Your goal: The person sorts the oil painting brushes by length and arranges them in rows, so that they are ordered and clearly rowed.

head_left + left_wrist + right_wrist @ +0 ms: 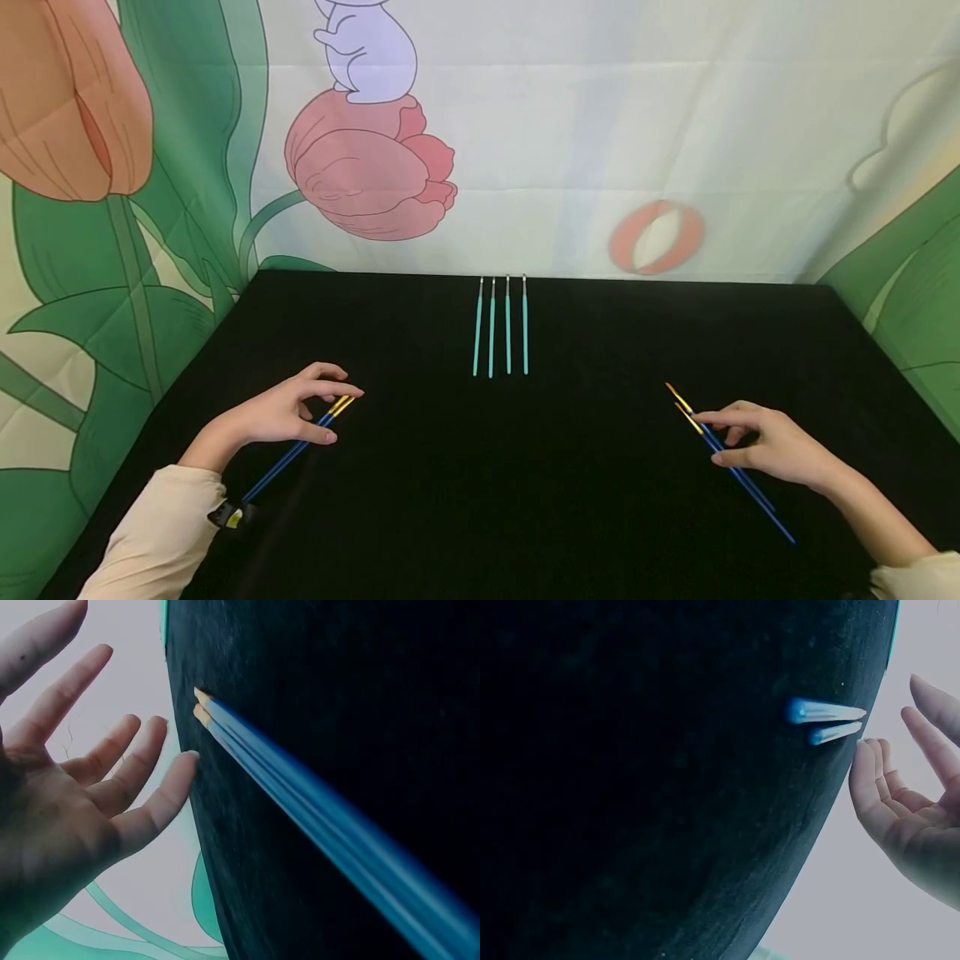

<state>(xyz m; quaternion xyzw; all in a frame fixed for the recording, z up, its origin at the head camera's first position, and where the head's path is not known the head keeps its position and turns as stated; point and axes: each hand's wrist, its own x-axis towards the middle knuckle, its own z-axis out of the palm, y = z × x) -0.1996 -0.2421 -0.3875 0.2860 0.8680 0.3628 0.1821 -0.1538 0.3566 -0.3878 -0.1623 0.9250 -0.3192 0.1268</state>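
Note:
In the head view my left hand (281, 410) hovers over a pair of blue-handled paintbrushes (281, 460) with gold ferrules. Its fingers reach past the ferrules, thumb lower. The left wrist view shows that hand (75, 802) with fingers spread, apart from the blue brushes (315, 821). On the other side, my right hand (780, 446) is above a second pair of blue paintbrushes (763, 505), whose orange-brown tips point up and left. From the right wrist, the loosely bent fingers (866, 780) stand beside these brushes (826, 712), with nothing in their grasp.
Several turquoise paintbrushes (507, 333) lie side by side at the far middle of the black table (487, 500), white-tipped ends toward the back edge. A printed curtain (540, 150) with flowers hangs behind. A black strap with a small device (231, 514) sits on the left wrist.

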